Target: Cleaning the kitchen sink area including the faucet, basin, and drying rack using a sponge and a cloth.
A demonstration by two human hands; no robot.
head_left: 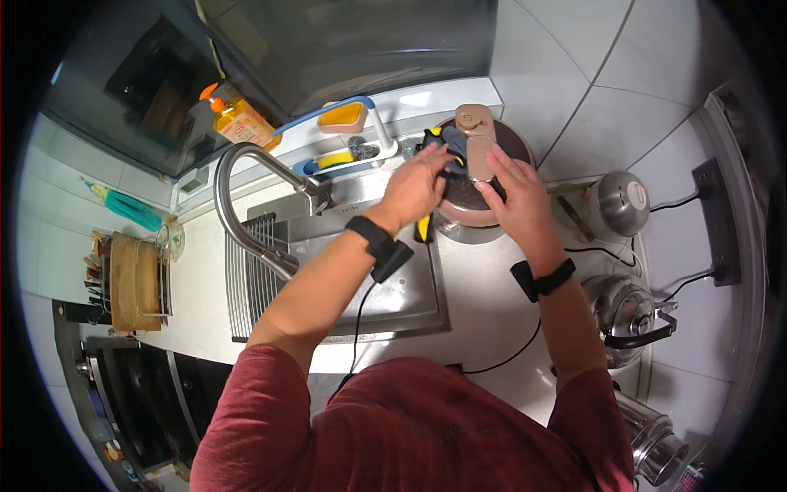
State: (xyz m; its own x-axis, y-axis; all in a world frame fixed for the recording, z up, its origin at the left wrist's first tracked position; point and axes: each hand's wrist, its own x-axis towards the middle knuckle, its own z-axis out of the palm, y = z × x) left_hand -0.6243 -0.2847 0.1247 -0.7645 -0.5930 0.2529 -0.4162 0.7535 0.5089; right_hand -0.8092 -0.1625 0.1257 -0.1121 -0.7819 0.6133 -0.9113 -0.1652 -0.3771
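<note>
A round appliance with a dark lid and pinkish-brown rim (467,212) stands on the counter right of the sink, with a pinkish-brown handle part (481,150) across its top. My right hand (519,190) rests at the right side of that handle part, fingers extended. Over the lid's left edge is my left hand (418,184), beside a grey, black and yellow cloth or glove (453,144); whether it grips the cloth is not clear. A yellow and black piece (423,229) hangs below that hand by the sink's edge.
The steel sink (393,301) with its curved faucet (224,203) and roll-up rack (246,307) lies to the left. Behind stand a soap bottle (246,126) and a sponge caddy (353,161). A steel-domed appliance (621,203) and a glass-lidded kettle (621,313) stand right. Cables cross the counter.
</note>
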